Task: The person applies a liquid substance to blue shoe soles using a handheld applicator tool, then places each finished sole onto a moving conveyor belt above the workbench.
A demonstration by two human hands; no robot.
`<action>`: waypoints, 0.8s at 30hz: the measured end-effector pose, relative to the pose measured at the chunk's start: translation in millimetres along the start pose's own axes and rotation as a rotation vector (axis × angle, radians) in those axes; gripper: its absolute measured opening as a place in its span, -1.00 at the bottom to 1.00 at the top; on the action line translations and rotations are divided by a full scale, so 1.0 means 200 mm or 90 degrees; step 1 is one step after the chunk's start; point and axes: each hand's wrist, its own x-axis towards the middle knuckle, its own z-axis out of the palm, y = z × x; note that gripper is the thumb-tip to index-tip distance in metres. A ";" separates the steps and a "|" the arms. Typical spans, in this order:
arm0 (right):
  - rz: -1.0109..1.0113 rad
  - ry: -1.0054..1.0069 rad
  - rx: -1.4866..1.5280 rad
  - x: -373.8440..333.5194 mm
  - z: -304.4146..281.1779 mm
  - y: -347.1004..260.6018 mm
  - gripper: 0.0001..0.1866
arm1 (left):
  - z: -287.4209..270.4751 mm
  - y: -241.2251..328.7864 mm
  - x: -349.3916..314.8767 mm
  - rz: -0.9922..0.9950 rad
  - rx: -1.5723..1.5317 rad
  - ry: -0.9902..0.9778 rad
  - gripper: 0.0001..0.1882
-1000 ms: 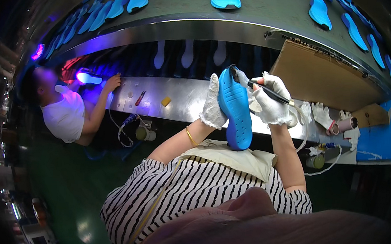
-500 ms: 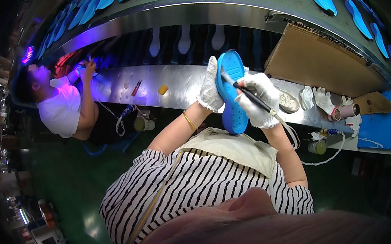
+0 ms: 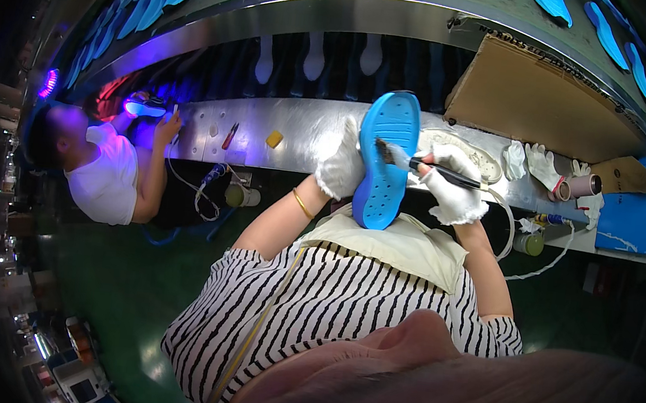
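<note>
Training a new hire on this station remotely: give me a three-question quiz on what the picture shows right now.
1. True or false: the left hand holds the blue sole.
2. What does the right hand hold? A) brush B) scissors C) tape roll
3. Fill in: the brush bristles touch the ____.

Key: 1 true. 2 A. 3 sole; both hands wear white gloves, and spare gloves lie on the steel bench.

White fabric gloves on left hand [image 3: 340,168] and right hand [image 3: 454,185], black-and-white striped top, thin gold bracelet [image 3: 303,203]
</note>
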 end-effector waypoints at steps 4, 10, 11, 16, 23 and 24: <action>-0.121 -0.045 -0.128 -0.02 -0.03 0.05 -0.87 | 0.01 -0.10 -0.01 0.021 0.082 -0.032 -0.05; -0.063 0.027 0.019 0.05 0.00 0.03 -0.87 | 0.02 -0.04 0.12 0.132 -0.049 -0.051 0.06; -0.157 -0.006 -0.027 0.06 0.02 0.02 -0.87 | 0.03 -0.03 0.15 0.117 -0.098 -0.065 0.14; -0.253 -0.112 -0.125 0.06 0.07 -0.06 -0.89 | 0.02 0.06 0.19 0.202 -0.223 -0.114 0.26; -0.214 -0.066 -0.067 0.07 0.09 -0.04 -0.89 | 0.02 0.14 0.23 0.270 -0.257 -0.175 0.31; -0.213 -0.090 -0.072 0.06 0.08 -0.03 -0.89 | 0.02 0.15 0.24 0.277 -0.251 -0.209 0.32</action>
